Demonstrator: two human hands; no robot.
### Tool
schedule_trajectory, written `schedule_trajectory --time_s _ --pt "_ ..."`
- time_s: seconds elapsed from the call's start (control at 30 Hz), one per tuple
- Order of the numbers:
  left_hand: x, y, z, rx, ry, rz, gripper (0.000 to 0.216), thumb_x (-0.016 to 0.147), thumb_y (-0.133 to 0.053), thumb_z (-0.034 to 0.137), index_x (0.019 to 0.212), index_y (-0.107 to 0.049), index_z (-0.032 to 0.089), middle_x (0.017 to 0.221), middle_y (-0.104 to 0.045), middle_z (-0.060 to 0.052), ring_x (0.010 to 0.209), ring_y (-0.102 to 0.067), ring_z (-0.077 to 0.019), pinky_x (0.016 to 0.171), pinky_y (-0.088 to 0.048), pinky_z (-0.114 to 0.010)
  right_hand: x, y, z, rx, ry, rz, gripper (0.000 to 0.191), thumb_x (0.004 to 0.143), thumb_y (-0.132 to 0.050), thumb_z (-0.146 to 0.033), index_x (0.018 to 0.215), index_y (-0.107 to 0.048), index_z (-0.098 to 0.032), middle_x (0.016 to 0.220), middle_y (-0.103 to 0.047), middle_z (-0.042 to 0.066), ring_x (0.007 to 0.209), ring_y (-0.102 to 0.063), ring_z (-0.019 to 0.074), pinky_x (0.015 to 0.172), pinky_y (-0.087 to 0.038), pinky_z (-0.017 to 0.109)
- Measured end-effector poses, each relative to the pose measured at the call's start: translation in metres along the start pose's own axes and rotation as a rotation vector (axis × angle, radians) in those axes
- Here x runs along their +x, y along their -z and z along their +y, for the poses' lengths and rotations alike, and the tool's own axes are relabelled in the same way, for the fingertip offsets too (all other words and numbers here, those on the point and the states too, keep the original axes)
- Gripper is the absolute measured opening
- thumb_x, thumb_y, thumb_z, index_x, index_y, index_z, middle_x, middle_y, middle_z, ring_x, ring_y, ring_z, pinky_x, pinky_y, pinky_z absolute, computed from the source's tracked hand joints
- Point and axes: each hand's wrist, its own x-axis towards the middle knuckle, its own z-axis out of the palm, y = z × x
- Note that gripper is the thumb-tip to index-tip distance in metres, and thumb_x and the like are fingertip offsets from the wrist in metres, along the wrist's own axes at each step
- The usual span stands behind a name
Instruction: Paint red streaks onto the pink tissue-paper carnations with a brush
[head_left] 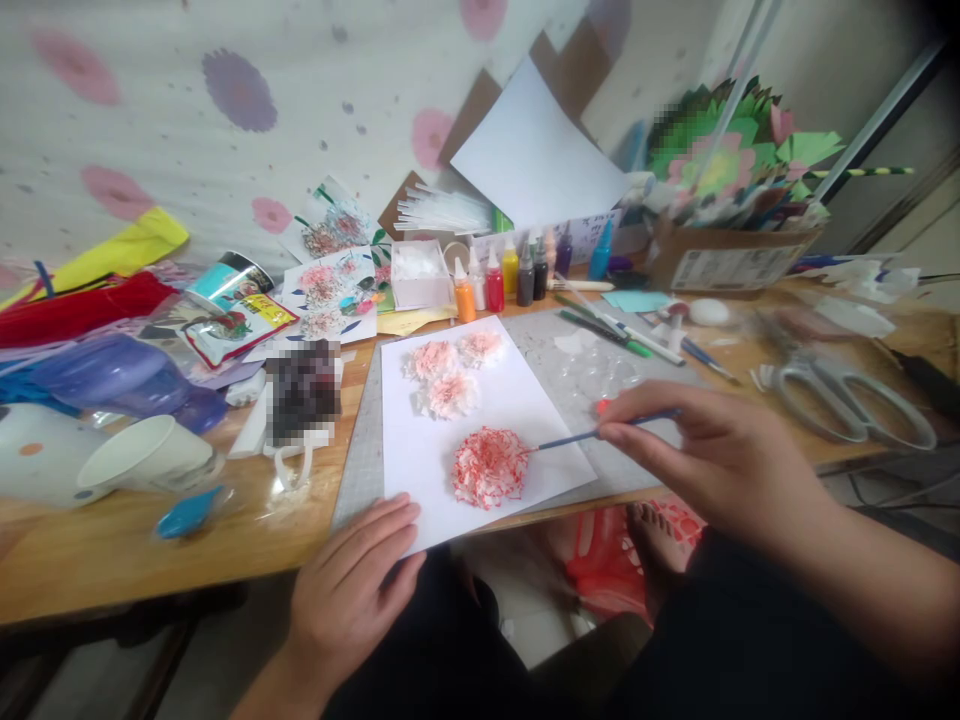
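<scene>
My right hand (712,455) pinches a thin blue brush (592,434) whose tip touches a round tissue flower streaked with red (490,467). The flower lies on a white sheet of paper (525,405) laid over a grey cutting mat (360,470). Three paler pink tissue flowers (450,375) lie higher on the same sheet. My left hand (352,585) rests at the table's near edge, fingers curled loosely, fingertips pressing the sheet's lower left corner. It holds nothing.
A row of small paint bottles (499,275) stands behind the sheet. Large scissors (847,395) lie at the right, pens (622,335) and a clear palette (596,375) near them. A paper cup (146,455), packets and a cardboard box of paper flowers (731,245) crowd the wooden table (112,545).
</scene>
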Motion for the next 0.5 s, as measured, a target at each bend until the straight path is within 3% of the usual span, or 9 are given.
schedule_trajectory --time_s 0.13,0.33,0.5 --pt "0.001 0.001 0.0 0.019 -0.003 -0.006 0.013 0.087 -0.068 0.002 0.097 -0.069 0.011 0.102 -0.079 -0.01 0.103 -0.074 -0.0194 0.104 -0.057 -0.03 0.002 -0.003 0.001 0.008 0.02 0.006 0.013 0.088 -0.068 -0.033 0.081 -0.069 -0.022 0.076 -0.076 0.001 0.067 -0.072 0.0135 0.059 -0.054 0.022" --pt "0.004 0.005 -0.003 0.039 0.003 -0.027 0.015 0.09 -0.064 0.007 0.1 -0.069 0.016 0.101 -0.08 -0.006 0.096 -0.077 -0.0191 0.094 -0.063 -0.026 0.005 -0.005 0.001 0.032 0.057 -0.036 0.007 0.086 -0.069 -0.022 0.08 -0.069 -0.022 0.073 -0.074 -0.003 0.066 -0.07 0.0094 0.061 -0.053 0.018" --pt "-0.002 0.011 -0.005 0.035 0.019 -0.101 0.029 0.084 -0.07 0.007 0.11 -0.07 0.018 0.107 -0.079 -0.006 0.097 -0.077 -0.0217 0.096 -0.064 -0.029 0.008 -0.002 0.004 0.053 -0.009 -0.023 0.012 0.09 -0.066 -0.029 0.082 -0.068 -0.022 0.078 -0.076 0.0 0.07 -0.071 0.0114 0.062 -0.054 0.02"
